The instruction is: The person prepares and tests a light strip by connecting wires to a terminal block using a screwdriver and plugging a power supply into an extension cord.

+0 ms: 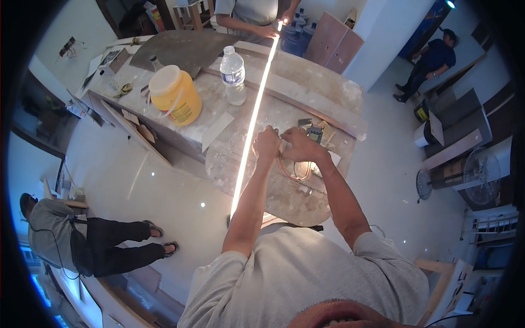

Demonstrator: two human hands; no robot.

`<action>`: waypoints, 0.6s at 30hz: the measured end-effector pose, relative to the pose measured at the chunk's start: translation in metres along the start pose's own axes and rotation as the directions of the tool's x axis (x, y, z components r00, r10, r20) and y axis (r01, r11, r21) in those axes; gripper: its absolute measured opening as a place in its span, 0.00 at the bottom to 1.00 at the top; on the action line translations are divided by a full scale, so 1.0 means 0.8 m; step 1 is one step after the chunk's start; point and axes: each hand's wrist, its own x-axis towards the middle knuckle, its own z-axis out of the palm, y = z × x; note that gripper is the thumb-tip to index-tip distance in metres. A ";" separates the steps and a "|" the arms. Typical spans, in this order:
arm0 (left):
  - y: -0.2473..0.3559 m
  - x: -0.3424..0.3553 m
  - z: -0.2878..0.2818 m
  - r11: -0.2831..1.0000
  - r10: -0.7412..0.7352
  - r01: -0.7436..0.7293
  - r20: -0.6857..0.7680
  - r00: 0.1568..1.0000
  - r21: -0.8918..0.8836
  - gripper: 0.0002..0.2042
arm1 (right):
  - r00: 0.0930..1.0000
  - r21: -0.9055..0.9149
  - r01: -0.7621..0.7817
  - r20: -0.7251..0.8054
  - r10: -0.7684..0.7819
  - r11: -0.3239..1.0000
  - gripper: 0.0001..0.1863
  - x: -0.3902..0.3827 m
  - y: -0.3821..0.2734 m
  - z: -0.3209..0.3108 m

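Note:
My left hand [266, 144] and my right hand [301, 146] meet over the table, fingers closed close together. Something small and pale shows between them, mostly hidden by the fingers. Thin red and dark wires [296, 177] loop below my right hand. Beside that hand lies a dark box-shaped device [315, 134] with a row of terminals. A glowing light strip [253, 123] runs lengthwise over the table, just left of my left hand. At its far end, another person's hands [272, 31] touch it.
The worktable [219, 158] carries a yellow bucket [178, 101] with a pale lid, a water bottle [233, 76], a flat pale piece [217, 130] and a dark sheet [180, 50]. One person bends at the left; another stands far right. A fan [481, 175] stands at the right.

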 end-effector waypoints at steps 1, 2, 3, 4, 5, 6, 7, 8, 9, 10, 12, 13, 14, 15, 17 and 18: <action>0.000 -0.001 -0.001 1.000 0.004 -0.005 -0.007 1.000 -0.012 0.18 | 0.998 -0.034 0.024 0.065 -0.022 0.999 0.40 -0.002 -0.004 -0.004; 0.000 -0.002 -0.001 1.000 0.004 -0.004 -0.005 1.000 -0.011 0.18 | 0.998 -0.033 0.023 0.065 -0.021 0.999 0.40 -0.007 -0.008 -0.006; 0.000 -0.004 -0.002 0.999 0.022 -0.022 -0.003 1.000 -0.030 0.17 | 0.999 -0.024 0.013 0.044 -0.012 1.000 0.40 -0.016 -0.014 -0.004; -0.001 -0.006 -0.003 0.998 0.038 -0.038 -0.003 0.999 -0.050 0.17 | 1.000 -0.016 0.004 0.024 -0.004 1.000 0.41 -0.025 -0.020 0.000; -0.002 -0.005 -0.001 0.998 0.037 -0.037 -0.003 0.999 -0.049 0.17 | 1.000 -0.015 0.005 0.025 -0.004 1.000 0.41 -0.031 -0.025 0.007; -0.002 -0.005 0.001 0.999 0.035 -0.035 -0.016 0.999 -0.036 0.17 | 0.998 -0.049 0.000 -0.065 -0.004 0.999 0.39 -0.036 -0.030 0.016; 0.002 -0.005 0.001 0.999 0.037 -0.038 -0.028 0.999 -0.023 0.17 | 0.988 -0.082 -0.011 -0.157 -0.002 0.997 0.37 -0.040 -0.031 0.022; 0.005 -0.006 0.001 0.999 0.041 -0.041 -0.026 0.999 -0.023 0.17 | 0.987 -0.082 -0.015 -0.160 0.002 0.996 0.37 -0.041 -0.028 0.028; 0.008 -0.007 0.000 1.000 0.016 -0.016 -0.001 1.000 -0.016 0.17 | 0.985 -0.042 -0.004 -0.171 -0.004 0.999 0.36 -0.041 -0.023 0.035; 0.007 -0.007 -0.004 1.000 -0.014 0.014 0.018 1.000 -0.006 0.17 | 0.984 -0.001 0.016 -0.180 -0.016 1.000 0.35 -0.039 -0.026 0.039; -0.015 0.006 0.008 1.000 0.003 -0.003 0.008 1.000 -0.019 0.17 | 0.982 0.011 0.024 -0.189 -0.022 1.000 0.35 -0.037 -0.033 0.047; -0.009 0.006 0.006 0.999 0.037 -0.037 0.007 0.999 -0.034 0.18 | 0.978 0.019 0.016 -0.208 -0.012 1.000 0.34 -0.039 -0.030 0.046; -0.004 0.003 0.005 0.998 0.047 -0.046 0.010 0.999 -0.033 0.18 | 0.976 0.018 0.010 -0.216 -0.006 1.000 0.34 -0.040 -0.027 0.045; 0.000 -0.001 0.004 0.998 0.022 -0.021 0.016 1.000 -0.056 0.19 | 0.980 -0.003 -0.003 -0.197 0.002 1.000 0.34 -0.040 -0.024 0.044; 0.004 -0.004 0.000 0.997 -0.005 0.006 0.025 1.000 -0.076 0.20 | 0.984 -0.021 -0.015 -0.176 0.011 1.000 0.34 -0.038 -0.021 0.041; 0.005 -0.003 -0.001 0.997 -0.010 0.012 0.022 1.000 -0.074 0.20 | 0.987 -0.020 -0.018 -0.160 0.014 1.000 0.34 -0.037 -0.020 0.039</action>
